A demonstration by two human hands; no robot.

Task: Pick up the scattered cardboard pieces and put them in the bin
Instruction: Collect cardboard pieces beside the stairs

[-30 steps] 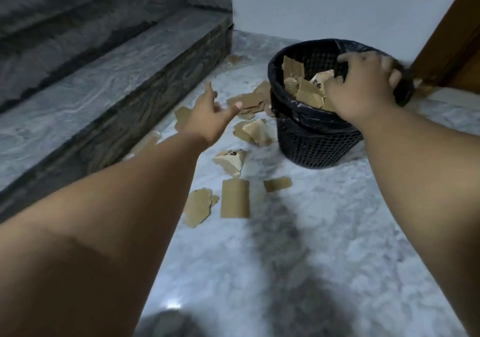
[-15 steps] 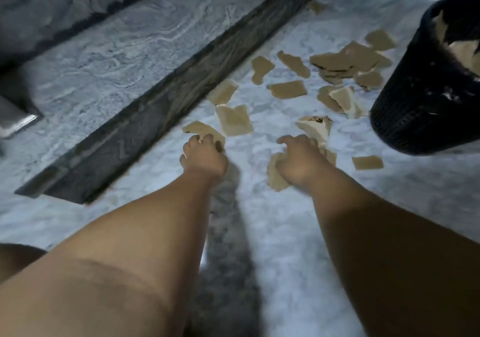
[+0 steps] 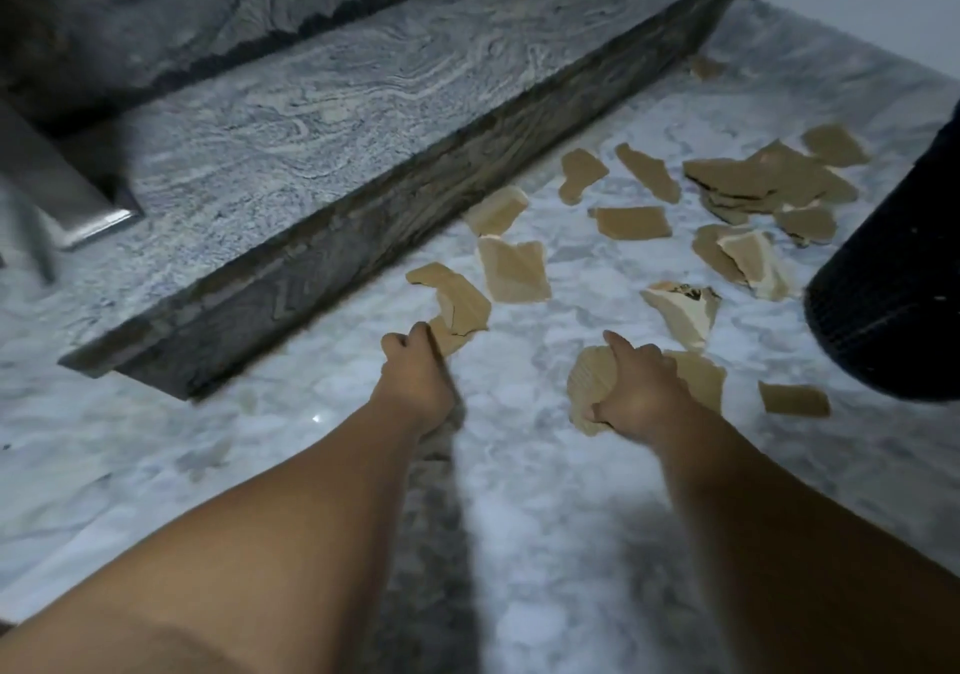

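Several torn brown cardboard pieces lie scattered on the marble floor [image 3: 545, 491]. My left hand [image 3: 415, 379] grips the near edge of a curved cardboard piece [image 3: 460, 301] beside the step. My right hand [image 3: 636, 390] curls round a ribbed cardboard piece [image 3: 584, 387], with a second piece [image 3: 701, 379] under its far side. More cardboard lies beyond: a square piece [image 3: 514, 272], a torn white-faced piece [image 3: 685, 309], a small piece [image 3: 792, 399] and a pile [image 3: 763, 179]. The black mesh bin [image 3: 893, 278] stands at the right edge, only partly in view.
A dark grey stone step [image 3: 322, 236] runs diagonally along the left of the cardboard, with a second step above it. A metal post foot [image 3: 78, 205] stands on the step at far left. A white wall [image 3: 857, 2] closes the far right corner.
My right hand left the bin and both hands came down to the floor. Since half a second ago each has closed round a cardboard piece, and the view has shifted closer.
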